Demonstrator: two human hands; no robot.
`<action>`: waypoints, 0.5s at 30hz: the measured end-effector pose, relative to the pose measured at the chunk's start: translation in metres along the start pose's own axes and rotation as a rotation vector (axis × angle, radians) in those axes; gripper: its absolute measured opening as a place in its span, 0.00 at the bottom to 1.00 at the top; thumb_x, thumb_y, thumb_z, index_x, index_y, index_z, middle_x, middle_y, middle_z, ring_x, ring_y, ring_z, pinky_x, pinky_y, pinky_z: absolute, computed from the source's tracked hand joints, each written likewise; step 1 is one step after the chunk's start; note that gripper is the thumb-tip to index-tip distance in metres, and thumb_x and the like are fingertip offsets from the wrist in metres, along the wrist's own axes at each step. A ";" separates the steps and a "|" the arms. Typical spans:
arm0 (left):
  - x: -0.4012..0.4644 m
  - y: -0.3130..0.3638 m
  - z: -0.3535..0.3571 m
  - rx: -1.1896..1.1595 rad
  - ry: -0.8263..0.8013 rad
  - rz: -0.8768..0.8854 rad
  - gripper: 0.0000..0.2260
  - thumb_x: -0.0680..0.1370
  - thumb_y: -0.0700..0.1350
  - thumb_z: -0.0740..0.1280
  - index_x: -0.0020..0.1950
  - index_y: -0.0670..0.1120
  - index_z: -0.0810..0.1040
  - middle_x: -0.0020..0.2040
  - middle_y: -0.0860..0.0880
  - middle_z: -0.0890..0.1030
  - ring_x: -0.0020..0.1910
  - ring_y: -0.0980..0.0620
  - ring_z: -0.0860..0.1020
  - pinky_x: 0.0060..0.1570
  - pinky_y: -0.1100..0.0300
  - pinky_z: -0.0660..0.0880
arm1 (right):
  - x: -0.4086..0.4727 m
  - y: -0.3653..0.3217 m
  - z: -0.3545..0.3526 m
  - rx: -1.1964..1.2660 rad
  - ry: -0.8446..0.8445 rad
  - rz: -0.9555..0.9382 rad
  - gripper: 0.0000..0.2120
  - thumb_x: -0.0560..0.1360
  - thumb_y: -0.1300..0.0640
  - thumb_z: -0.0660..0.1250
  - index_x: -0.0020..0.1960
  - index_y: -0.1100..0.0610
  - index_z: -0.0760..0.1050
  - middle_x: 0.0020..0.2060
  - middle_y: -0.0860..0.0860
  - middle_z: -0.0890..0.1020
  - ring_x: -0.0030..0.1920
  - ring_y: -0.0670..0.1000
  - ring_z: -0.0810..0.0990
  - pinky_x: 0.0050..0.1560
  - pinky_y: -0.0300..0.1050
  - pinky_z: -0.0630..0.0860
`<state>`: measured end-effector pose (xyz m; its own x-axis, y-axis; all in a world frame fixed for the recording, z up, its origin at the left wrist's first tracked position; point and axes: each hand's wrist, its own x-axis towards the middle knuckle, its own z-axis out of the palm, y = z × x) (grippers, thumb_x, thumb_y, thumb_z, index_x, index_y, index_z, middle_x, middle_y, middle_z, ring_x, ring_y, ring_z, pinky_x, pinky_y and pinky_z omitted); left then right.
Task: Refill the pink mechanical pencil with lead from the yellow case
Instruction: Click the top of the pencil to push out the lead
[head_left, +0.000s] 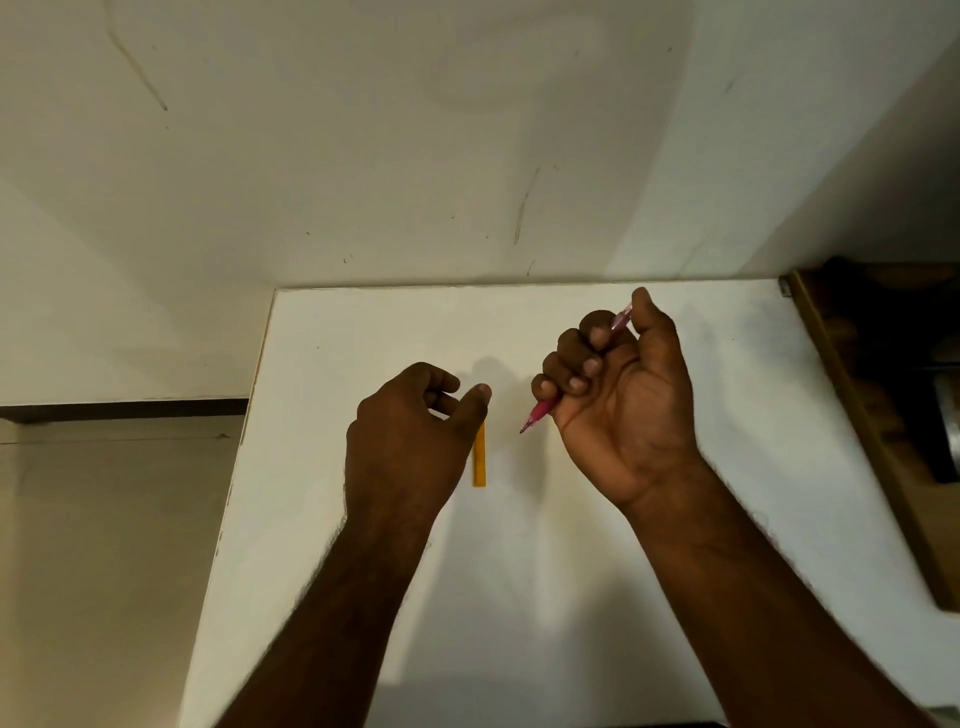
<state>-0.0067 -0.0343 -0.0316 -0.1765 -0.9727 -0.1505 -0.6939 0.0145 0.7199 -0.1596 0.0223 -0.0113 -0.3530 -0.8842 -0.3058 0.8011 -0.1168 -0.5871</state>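
Pencil in fist, lead case on the table w/ left hand over it: risks first, then setting.

Biggest risk, my guess: right hand (618, 395) is fisted tight around the pink mechanical pencil (540, 414), tip down-left, thumb at the cap end, so a cap pulled off could roll away. Left hand (410, 436) hovers half-curled and empty, thumb over the top of the yellow case (479, 457), which lies flat, just beside the pencil tip; a clumsy grab could spill thin leads, easy to snap or lose. White table (571, 597) is bare otherwise. Scuffed pale wall (363, 156) behind, dark wooden frame (857, 415) at right.
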 end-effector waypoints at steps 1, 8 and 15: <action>0.000 0.000 0.000 -0.003 -0.004 -0.001 0.14 0.73 0.62 0.70 0.50 0.53 0.81 0.39 0.59 0.81 0.41 0.59 0.79 0.37 0.66 0.70 | 0.000 0.000 0.000 -0.001 -0.007 0.004 0.23 0.80 0.40 0.55 0.36 0.56 0.69 0.28 0.50 0.64 0.30 0.49 0.60 0.36 0.46 0.64; 0.000 -0.002 0.001 -0.006 -0.033 0.005 0.13 0.73 0.61 0.71 0.49 0.54 0.81 0.37 0.61 0.80 0.38 0.62 0.78 0.36 0.67 0.70 | 0.000 0.001 0.001 -0.024 -0.010 -0.033 0.20 0.80 0.45 0.54 0.35 0.56 0.68 0.27 0.50 0.64 0.29 0.50 0.59 0.35 0.47 0.63; 0.000 -0.004 0.002 -0.002 -0.057 0.021 0.13 0.73 0.61 0.71 0.49 0.54 0.81 0.37 0.61 0.80 0.38 0.61 0.79 0.37 0.66 0.71 | 0.000 0.002 0.001 -0.012 -0.032 -0.017 0.21 0.80 0.42 0.54 0.36 0.56 0.69 0.27 0.49 0.65 0.30 0.49 0.60 0.36 0.46 0.64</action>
<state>-0.0057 -0.0342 -0.0358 -0.2306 -0.9574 -0.1740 -0.6881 0.0340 0.7248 -0.1572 0.0212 -0.0118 -0.3510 -0.8962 -0.2714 0.7892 -0.1271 -0.6008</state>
